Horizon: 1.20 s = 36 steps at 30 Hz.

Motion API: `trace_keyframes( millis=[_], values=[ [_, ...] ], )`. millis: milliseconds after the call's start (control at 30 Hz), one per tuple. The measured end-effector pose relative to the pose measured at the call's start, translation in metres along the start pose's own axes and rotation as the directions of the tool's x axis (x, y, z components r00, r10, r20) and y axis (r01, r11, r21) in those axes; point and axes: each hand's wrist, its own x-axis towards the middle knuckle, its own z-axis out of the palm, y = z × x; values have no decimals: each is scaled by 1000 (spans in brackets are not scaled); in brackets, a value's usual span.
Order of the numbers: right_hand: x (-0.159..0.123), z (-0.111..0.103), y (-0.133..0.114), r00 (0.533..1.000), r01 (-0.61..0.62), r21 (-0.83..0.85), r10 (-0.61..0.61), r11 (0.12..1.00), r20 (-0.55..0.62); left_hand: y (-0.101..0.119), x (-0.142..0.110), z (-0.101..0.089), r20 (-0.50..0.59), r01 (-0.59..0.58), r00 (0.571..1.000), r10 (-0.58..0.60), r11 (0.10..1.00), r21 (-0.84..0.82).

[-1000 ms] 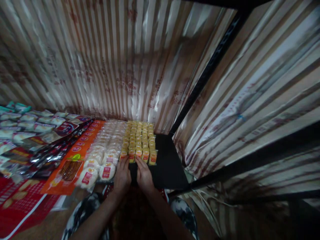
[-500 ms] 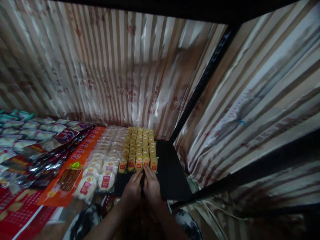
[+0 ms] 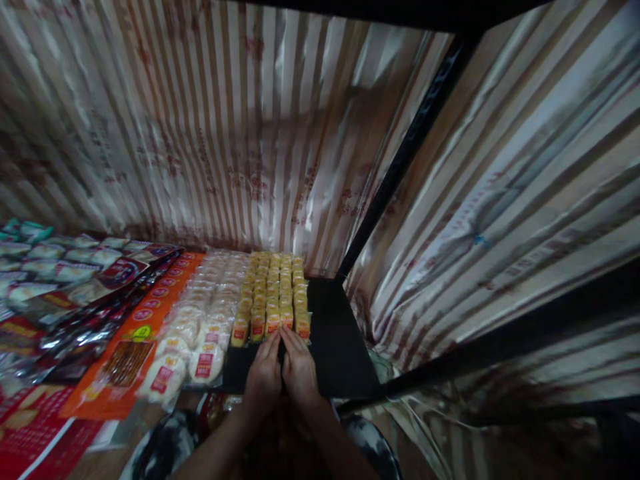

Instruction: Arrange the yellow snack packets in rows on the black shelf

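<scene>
Small yellow snack packets with red labels (image 3: 257, 323) stand in several tight rows on a black shelf board (image 3: 343, 360). My left hand (image 3: 265, 370) and my right hand (image 3: 299, 367) are side by side at the front of these rows. Their fingers are closed together and point forward. The fingertips of both meet at the lower edge of one front yellow packet (image 3: 286, 317), right of the middle. My thumbs are mostly hidden. Left of the yellow rows lie round white crackers in clear wrappers (image 3: 204, 360), overlapping in two rows.
An orange snack bag (image 3: 113, 380), dark shiny bags (image 3: 95, 320) and a red bag (image 3: 37, 433) lie farther left. White packets (image 3: 65, 260) fill the far left. A black frame post (image 3: 395, 180) slants up at the right, before striped sheeting (image 3: 225, 133).
My fingertips have drawn closer together at the front packet and reach slightly farther forward. The whole view has shifted a little, so the goods appear slightly farther left.
</scene>
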Motion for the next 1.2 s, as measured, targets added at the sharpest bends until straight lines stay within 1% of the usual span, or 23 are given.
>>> trace_keyframes(
  millis=[67,200,267,400,567,667,767,833,900,967,1033,1067,1133,1167,1200],
  values=[
    [-1,-2,0,1000,15,9,-15,1000,-2,1,0,0,-7,-12,1000,12,1000,12],
    [-10,-12,3,998,53,42,-52,998,-30,6,-1,-3,-24,-90,996,91,995,42],
    [-17,-18,6,996,56,38,-54,998,-76,10,-2,-5,-19,-117,993,118,992,51],
    [-27,-24,17,985,1,-13,-4,1000,-173,17,0,-8,28,-144,989,143,988,60],
    [-18,-24,24,978,4,-18,-7,1000,-209,16,6,-7,87,-188,980,179,976,111],
    [-11,-27,24,980,-4,6,5,1000,-197,13,6,-6,105,-216,974,202,965,150],
    [-7,-30,23,982,-34,53,43,998,-182,14,4,-6,113,-216,973,200,964,156],
    [-7,-31,24,976,-63,106,84,992,-201,17,3,-8,123,-206,974,188,967,153],
    [-8,-33,24,967,-93,176,131,980,-220,21,3,-9,157,-221,967,199,965,144],
    [-10,-33,26,958,-138,256,195,957,-213,26,4,-9,201,-263,951,233,955,135],
    [-11,-32,29,927,-227,349,312,909,-207,31,6,-6,250,-325,925,286,937,129],
    [-11,-31,32,899,-283,402,387,871,-204,33,7,-4,269,-349,914,305,928,131],
    [-7,-29,40,822,-385,524,540,759,-178,36,10,1,297,-370,901,316,918,144],
    [-4,-27,44,785,-422,590,603,688,-143,37,12,4,302,-359,904,302,920,157],
    [0,-25,49,757,-444,652,646,614,-93,37,14,6,299,-337,913,277,926,171]
  ],
)
